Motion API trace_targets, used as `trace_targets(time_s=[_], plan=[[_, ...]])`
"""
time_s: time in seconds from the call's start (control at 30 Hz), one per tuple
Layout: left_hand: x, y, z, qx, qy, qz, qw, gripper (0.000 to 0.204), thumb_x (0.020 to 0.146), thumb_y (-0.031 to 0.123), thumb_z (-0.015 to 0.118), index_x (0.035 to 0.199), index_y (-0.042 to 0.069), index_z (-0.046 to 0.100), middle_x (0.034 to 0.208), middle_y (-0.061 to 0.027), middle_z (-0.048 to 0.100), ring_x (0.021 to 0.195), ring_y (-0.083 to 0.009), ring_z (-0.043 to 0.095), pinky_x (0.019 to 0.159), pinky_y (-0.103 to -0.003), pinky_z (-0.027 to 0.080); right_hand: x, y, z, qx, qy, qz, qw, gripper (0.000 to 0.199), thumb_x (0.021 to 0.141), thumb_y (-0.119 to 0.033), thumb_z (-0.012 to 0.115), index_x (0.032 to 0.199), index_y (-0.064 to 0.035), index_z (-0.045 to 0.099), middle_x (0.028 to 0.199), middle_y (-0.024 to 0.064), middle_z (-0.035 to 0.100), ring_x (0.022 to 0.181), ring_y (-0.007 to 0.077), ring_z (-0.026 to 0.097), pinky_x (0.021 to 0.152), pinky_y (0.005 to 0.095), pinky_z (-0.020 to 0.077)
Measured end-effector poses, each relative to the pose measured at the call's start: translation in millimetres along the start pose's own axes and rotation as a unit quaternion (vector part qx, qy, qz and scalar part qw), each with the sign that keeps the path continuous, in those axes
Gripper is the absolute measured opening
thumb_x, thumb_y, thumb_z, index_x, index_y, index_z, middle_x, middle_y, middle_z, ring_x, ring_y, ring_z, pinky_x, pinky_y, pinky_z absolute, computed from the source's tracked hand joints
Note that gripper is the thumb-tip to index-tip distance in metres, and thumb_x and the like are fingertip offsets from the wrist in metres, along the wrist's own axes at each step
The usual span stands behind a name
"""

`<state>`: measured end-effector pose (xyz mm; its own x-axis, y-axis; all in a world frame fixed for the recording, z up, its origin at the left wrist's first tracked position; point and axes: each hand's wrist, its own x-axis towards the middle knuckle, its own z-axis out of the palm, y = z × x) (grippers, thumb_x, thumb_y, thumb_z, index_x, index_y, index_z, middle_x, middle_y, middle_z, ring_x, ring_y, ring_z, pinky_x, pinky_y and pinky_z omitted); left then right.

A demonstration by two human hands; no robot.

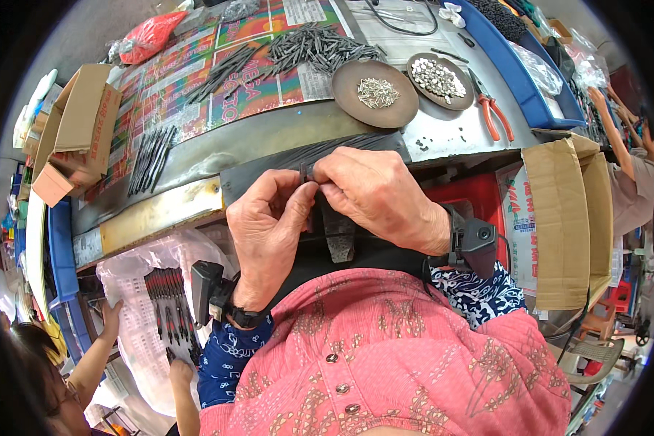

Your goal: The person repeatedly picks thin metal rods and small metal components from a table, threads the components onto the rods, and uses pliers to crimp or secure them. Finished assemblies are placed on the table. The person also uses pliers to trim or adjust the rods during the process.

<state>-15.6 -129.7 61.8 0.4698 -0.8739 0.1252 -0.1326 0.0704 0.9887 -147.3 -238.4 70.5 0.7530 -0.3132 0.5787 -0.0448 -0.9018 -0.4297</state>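
My left hand (pixel 269 225) and my right hand (pixel 381 192) meet at the bench's front edge. Thumb and fingers of the left are pinched round a small dark slender piece (pixel 303 173), its kind unclear. The right fingertips press together against its upper end; whether they hold a tiny part is hidden. Just beyond my hands, long thin black strips (pixel 327 150) lie on a dark mat. Past them stand a brown dish of small metal pins (pixel 377 118) and another dish with small whitish-silver pieces (pixel 450 104). Red-handled pliers (pixel 493 116) lie to their right.
Black slender parts (pixel 305 51) are heaped on the printed sheet at the back; more lie in a row (pixel 151 160) at left. Cardboard boxes (pixel 80 138) flank the bench, with a blue tray (pixel 523 65) at right. A co-worker's hands (pixel 182 374) handle black-and-red parts at lower left.
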Motion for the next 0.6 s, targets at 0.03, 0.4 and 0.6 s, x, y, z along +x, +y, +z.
trace_targets(time_s=[0.03,0.4,0.6], plan=[[-0.2,-1.7,-1.1,0.004,-0.001,0.001,1.000,0.008,0.087,0.004,0.066,0.089,-0.002,0.062,0.069,0.0007,0.060,0.056,-0.0024,0.052,0.047,-0.018,0.041,-0.1,-0.7,1.4,-0.002,-0.003,-0.005,1.000,0.013,0.074,-0.005,0.063,0.081,-0.0027,0.052,0.075,0.0124,0.056,0.071,0.0313,0.061,0.059,0.0384,0.0492],[-2.7,-6.4,-14.2,-0.140,-0.034,-0.093,0.985,0.010,0.091,0.009,0.063,0.090,0.000,0.060,0.070,0.0010,0.059,0.052,-0.0010,0.046,0.045,-0.016,0.036,2.7,-3.5,4.6,0.139,-0.009,0.061,0.988,0.008,0.076,-0.004,0.063,0.084,-0.0016,0.060,0.077,0.0132,0.061,0.072,0.0314,0.061,0.063,0.0369,0.0490],[-7.1,-4.6,-16.1,-0.164,-0.044,-0.091,0.981,0.010,0.091,0.009,0.062,0.093,-0.001,0.061,0.071,0.0000,0.060,0.051,-0.0012,0.047,0.044,-0.016,0.036,5.4,-8.8,0.1,0.238,0.006,0.128,0.963,0.007,0.078,-0.002,0.064,0.083,0.0008,0.060,0.072,0.0114,0.060,0.062,0.0209,0.061,0.057,0.0299,0.0487]])
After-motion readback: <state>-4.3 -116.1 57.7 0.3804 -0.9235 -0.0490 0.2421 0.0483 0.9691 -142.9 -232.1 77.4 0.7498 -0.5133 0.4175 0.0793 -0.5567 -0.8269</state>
